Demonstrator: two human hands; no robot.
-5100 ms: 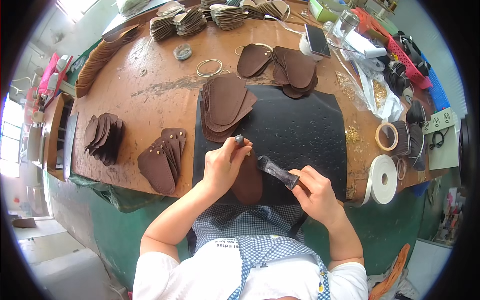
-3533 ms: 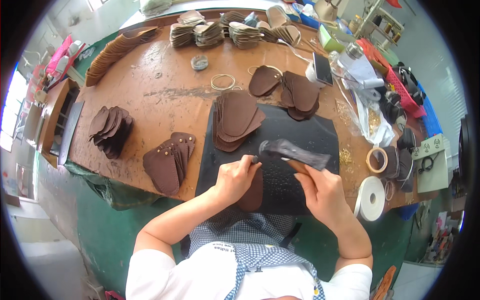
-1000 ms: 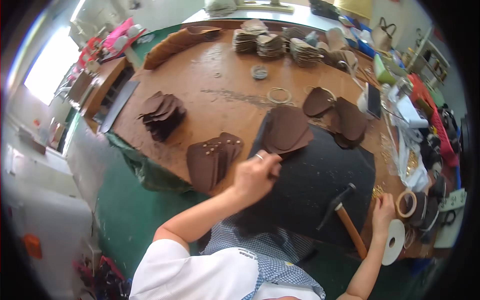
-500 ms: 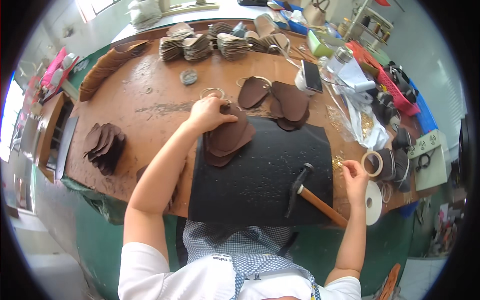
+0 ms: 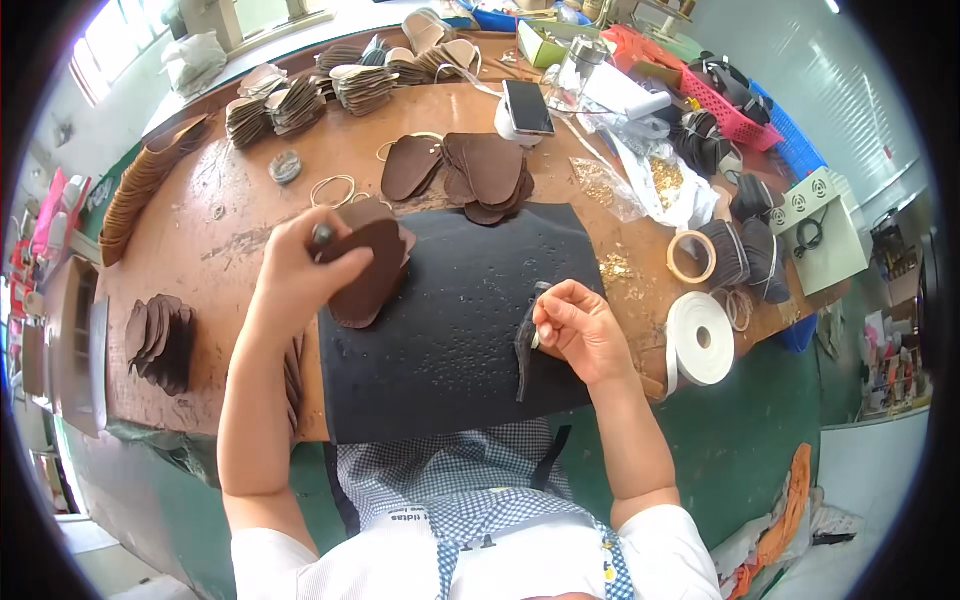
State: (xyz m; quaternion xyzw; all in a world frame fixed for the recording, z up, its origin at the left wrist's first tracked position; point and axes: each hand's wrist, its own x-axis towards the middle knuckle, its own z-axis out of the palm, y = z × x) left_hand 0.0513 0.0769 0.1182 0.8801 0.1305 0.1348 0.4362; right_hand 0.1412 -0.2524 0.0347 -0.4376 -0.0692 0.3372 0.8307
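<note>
My left hand (image 5: 305, 265) is closed on a brown leather piece (image 5: 375, 265), rounded like a shoe part, lifted over the left edge of a black mat (image 5: 455, 340). A short dark cylinder (image 5: 322, 236) also shows between its thumb and fingers. More brown leather lies behind that piece. Over the mat's right side my right hand (image 5: 583, 325) is pinched; anything between the fingertips is too small to make out. Beneath it lies a hammer, its dark head (image 5: 524, 350) in sight and most of its wooden handle hidden by the hand and forearm.
Brown leather pieces (image 5: 485, 170) lie beyond the mat, and a leather stack (image 5: 160, 343) stands at left. Small gold bits (image 5: 615, 268), a tape ring (image 5: 691, 257) and a white roll (image 5: 700, 338) are on the right. A phone (image 5: 528, 107) stands at the back.
My left hand has lifted a leather piece and tilted it. My right hand has come from beside the gold bits to above the hammer. The view has shifted to the right.
</note>
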